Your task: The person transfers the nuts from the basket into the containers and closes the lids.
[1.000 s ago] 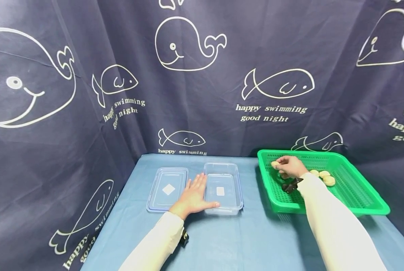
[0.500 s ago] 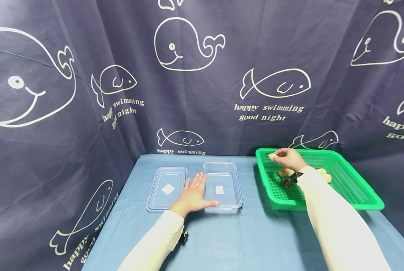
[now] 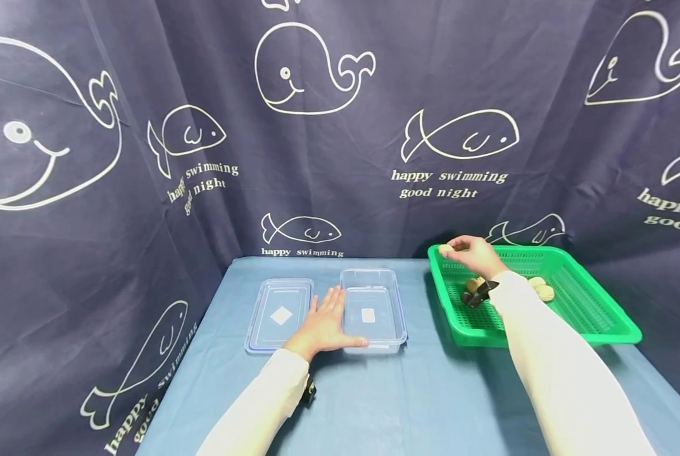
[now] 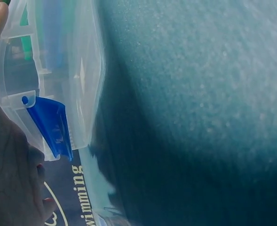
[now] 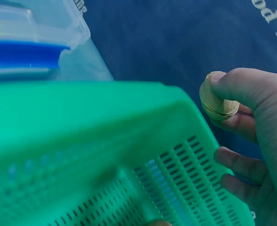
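With thumb and fingertips my right hand [image 3: 478,256] pinches a small round pale-yellow pastry [image 3: 445,250] above the green basket's [image 3: 455,334] back left corner. In the right wrist view the pastry [image 5: 212,100] shows its smooth top and a cracked edge, and the other fingers hang loosely below it. My left hand [image 3: 324,324] lies spread along the left side of a clear plastic box [image 3: 404,329], its thumb across the near left corner. Up close in the left wrist view, the box [image 4: 89,89] has a blue clip hanging at its side.
Several more pastries [image 3: 542,290] lie in the basket, some partly behind the right wrist's black camera. A clear lid [image 3: 271,323] with a blue edge lies flat left of the box. Behind the blue table [image 3: 420,392] hangs a dark printed curtain [image 3: 340,158].
My right hand has lifted the pastry from inside the basket and carried it up and left toward the back left rim. The left hand stays at the box.
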Action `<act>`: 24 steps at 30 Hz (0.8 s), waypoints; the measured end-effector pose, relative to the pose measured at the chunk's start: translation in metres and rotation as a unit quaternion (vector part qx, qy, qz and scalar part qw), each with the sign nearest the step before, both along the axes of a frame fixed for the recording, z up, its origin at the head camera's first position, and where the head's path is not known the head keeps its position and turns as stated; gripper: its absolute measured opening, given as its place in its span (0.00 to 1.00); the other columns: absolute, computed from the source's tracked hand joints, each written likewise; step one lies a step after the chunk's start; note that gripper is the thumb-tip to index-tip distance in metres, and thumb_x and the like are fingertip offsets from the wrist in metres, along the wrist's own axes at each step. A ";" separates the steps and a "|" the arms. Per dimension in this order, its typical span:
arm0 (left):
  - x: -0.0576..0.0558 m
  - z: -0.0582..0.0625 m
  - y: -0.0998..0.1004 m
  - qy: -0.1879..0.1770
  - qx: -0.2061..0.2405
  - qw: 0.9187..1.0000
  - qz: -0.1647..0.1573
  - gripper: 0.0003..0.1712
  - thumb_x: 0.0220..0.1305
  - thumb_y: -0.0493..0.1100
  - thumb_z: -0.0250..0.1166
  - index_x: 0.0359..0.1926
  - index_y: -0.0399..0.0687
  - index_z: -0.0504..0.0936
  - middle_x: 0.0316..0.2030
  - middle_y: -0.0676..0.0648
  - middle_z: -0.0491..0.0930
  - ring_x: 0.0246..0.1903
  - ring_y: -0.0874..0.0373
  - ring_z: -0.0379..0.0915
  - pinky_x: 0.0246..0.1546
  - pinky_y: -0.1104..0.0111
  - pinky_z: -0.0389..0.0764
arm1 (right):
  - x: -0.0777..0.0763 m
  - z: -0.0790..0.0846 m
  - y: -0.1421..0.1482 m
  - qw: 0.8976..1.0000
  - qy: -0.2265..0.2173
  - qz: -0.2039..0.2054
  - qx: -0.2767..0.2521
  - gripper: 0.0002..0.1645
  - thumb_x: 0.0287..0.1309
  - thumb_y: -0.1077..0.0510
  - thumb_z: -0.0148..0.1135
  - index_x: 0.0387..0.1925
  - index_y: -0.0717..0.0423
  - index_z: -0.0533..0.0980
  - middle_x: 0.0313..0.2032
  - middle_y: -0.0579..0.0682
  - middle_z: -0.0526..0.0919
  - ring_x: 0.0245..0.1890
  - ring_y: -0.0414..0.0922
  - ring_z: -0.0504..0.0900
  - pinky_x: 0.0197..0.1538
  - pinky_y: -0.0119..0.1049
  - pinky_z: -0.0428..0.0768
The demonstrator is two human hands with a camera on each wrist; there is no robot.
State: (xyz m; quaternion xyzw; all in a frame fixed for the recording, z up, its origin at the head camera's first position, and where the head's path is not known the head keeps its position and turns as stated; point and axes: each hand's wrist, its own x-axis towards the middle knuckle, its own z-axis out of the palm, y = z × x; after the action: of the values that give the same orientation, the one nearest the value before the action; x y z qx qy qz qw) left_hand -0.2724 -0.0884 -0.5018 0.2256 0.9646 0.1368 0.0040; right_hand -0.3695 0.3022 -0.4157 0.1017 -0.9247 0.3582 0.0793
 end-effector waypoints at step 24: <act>-0.020 0.003 0.011 -0.008 -0.003 1.000 0.000 0.78 0.46 0.85 0.60 0.80 0.36 0.43 0.79 0.37 0.45 0.79 0.45 0.36 0.75 0.42 0.40 | -0.009 0.005 -0.083 0.999 -0.002 0.027 -0.047 0.22 0.60 0.48 0.72 0.49 0.59 0.82 0.47 0.59 0.87 0.47 0.55 0.86 0.51 0.50 0.81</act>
State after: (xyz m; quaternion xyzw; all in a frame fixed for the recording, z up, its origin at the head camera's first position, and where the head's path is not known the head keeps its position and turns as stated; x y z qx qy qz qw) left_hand -0.2920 -0.0773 -0.4986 0.2241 0.9650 0.1355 0.0119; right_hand -0.3785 0.2191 -0.4108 0.1216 -0.9041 0.4033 0.0724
